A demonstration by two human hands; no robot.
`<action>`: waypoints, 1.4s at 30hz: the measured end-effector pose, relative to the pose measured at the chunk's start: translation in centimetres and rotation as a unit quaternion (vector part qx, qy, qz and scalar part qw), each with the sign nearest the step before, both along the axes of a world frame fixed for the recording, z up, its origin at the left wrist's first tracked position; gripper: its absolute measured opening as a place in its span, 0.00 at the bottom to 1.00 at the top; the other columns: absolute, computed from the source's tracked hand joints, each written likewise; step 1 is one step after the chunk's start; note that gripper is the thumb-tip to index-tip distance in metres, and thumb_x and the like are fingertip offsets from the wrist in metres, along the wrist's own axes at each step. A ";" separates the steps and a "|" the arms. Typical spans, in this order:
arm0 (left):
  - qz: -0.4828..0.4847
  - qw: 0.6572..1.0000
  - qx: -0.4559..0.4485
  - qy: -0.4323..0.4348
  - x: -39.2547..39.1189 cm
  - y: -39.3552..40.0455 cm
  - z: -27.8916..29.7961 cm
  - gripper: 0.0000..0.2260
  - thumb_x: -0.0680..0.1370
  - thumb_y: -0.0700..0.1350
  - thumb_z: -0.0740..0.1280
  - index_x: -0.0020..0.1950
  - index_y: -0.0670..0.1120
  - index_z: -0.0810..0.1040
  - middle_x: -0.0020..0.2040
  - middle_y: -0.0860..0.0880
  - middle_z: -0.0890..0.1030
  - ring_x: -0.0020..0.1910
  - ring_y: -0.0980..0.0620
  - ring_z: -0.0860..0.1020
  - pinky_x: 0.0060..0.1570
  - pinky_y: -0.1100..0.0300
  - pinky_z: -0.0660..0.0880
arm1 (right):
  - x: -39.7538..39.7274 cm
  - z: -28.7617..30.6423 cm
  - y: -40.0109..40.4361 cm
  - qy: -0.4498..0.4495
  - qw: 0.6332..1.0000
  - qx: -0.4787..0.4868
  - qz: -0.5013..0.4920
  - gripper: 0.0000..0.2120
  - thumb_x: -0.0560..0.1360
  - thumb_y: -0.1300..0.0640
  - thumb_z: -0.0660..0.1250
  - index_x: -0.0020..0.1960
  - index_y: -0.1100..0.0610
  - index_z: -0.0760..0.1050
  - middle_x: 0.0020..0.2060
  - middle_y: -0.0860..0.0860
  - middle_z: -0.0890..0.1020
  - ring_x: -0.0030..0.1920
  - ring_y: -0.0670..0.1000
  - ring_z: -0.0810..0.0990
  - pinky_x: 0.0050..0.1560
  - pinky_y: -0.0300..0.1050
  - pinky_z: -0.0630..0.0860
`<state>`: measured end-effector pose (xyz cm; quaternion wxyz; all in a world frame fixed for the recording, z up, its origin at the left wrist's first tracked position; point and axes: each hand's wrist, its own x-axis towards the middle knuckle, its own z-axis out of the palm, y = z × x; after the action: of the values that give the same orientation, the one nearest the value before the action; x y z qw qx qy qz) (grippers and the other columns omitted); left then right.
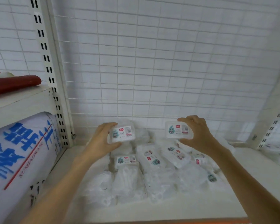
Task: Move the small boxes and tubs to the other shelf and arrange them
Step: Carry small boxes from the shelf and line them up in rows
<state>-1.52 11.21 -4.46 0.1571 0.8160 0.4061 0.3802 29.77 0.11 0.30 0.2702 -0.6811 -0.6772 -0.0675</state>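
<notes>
My left hand (100, 139) grips a small clear box with a white label (124, 133), held above the white shelf (252, 178). My right hand (196, 133) pinches a second box of the same kind (178, 130) between thumb and fingers, at about the same height. Below both hands lies a loose heap of several more clear labelled boxes (152, 160) and clear tubs (128, 183), some face up, some tilted. Both boxes in my hands show their labels toward me.
A white wire grid (152, 62) backs the shelf. A slotted upright post (55, 88) stands at the left, another upright (271, 123) at the right. Beyond the left post sit a large white roll with blue print (19, 156) and, one shelf higher, a red cylinder (14, 84).
</notes>
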 end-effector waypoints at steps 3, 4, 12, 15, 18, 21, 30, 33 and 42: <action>-0.045 0.999 0.021 0.002 3.0 -1.4 1.1 0.30 0.67 0.43 0.75 0.67 0.46 0.68 0.58 0.54 0.68 0.59 0.56 0.65 0.57 0.66 0.61 | 2.4 -0.2 -3.3 0.008 1.000 0.010 -0.015 0.32 0.65 0.59 0.73 0.67 0.52 0.67 0.55 0.47 0.66 0.55 0.46 0.58 0.59 0.40 0.58; -0.059 0.998 0.027 0.007 4.1 -1.9 1.4 0.30 0.68 0.43 0.75 0.67 0.46 0.67 0.59 0.54 0.67 0.59 0.57 0.65 0.58 0.65 0.62 | 3.3 -0.2 -4.6 0.015 1.000 0.011 -0.024 0.32 0.65 0.59 0.73 0.67 0.52 0.67 0.54 0.46 0.64 0.55 0.45 0.57 0.58 0.41 0.59; -0.161 0.986 0.026 -0.018 16.1 -9.7 1.7 0.31 0.67 0.41 0.76 0.67 0.43 0.68 0.58 0.52 0.66 0.56 0.56 0.69 0.50 0.78 0.66 | 12.9 -1.5 -18.8 0.077 0.987 0.025 -0.137 0.32 0.66 0.61 0.74 0.67 0.53 0.67 0.60 0.52 0.69 0.59 0.52 0.63 0.56 0.42 0.61; -0.215 0.976 0.017 -0.023 22.2 -14.2 0.7 0.30 0.68 0.42 0.75 0.67 0.44 0.67 0.58 0.53 0.66 0.57 0.57 0.69 0.50 0.78 0.67 | 16.6 -2.6 -25.2 0.093 0.977 0.018 -0.192 0.32 0.65 0.62 0.75 0.67 0.54 0.68 0.61 0.54 0.69 0.61 0.55 0.64 0.55 0.41 0.60; -0.264 0.964 0.010 -0.022 28.1 -19.0 -0.6 0.29 0.68 0.41 0.76 0.65 0.42 0.69 0.58 0.51 0.66 0.57 0.56 0.69 0.51 0.72 0.69 | 19.9 -4.1 -31.9 0.107 0.964 0.012 -0.245 0.33 0.63 0.63 0.76 0.66 0.56 0.70 0.61 0.58 0.71 0.61 0.58 0.67 0.55 0.44 0.62; -0.309 0.951 0.012 -0.013 33.7 -23.3 -2.0 0.29 0.67 0.42 0.76 0.65 0.40 0.69 0.57 0.51 0.66 0.57 0.55 0.68 0.53 0.80 0.61 | 22.7 -5.8 -38.5 0.123 0.947 0.006 -0.296 0.33 0.63 0.60 0.77 0.65 0.57 0.71 0.60 0.58 0.72 0.62 0.60 0.68 0.58 0.49 0.64; -0.400 0.916 0.001 0.025 47.0 -32.2 -4.7 0.30 0.67 0.46 0.76 0.65 0.41 0.69 0.57 0.51 0.64 0.55 0.58 0.66 0.52 0.83 0.58 | 29.5 -8.2 -51.8 0.156 0.900 -0.016 -0.406 0.35 0.64 0.61 0.76 0.68 0.54 0.68 0.63 0.57 0.69 0.64 0.58 0.65 0.63 0.53 0.63; -0.410 0.911 -0.025 0.034 51.2 -33.4 -5.0 0.30 0.69 0.46 0.75 0.67 0.44 0.67 0.57 0.52 0.63 0.56 0.57 0.67 0.53 0.77 0.63 | 32.0 -9.1 -53.5 0.165 0.897 -0.006 -0.410 0.35 0.62 0.57 0.77 0.67 0.55 0.69 0.61 0.56 0.71 0.62 0.58 0.67 0.63 0.57 0.66; -0.430 0.901 -0.008 0.046 65.8 -32.3 -4.2 0.30 0.69 0.47 0.74 0.68 0.44 0.67 0.58 0.52 0.61 0.56 0.57 0.66 0.60 0.67 0.65 | 44.0 -8.8 -51.8 0.178 0.887 -0.008 -0.426 0.35 0.65 0.60 0.75 0.69 0.52 0.65 0.65 0.55 0.67 0.65 0.56 0.63 0.65 0.55 0.63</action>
<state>64.24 -21.06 -8.70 0.2931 0.9267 0.0253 0.2339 73.77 -51.73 -8.53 0.3255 -0.9069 -0.2633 -0.0483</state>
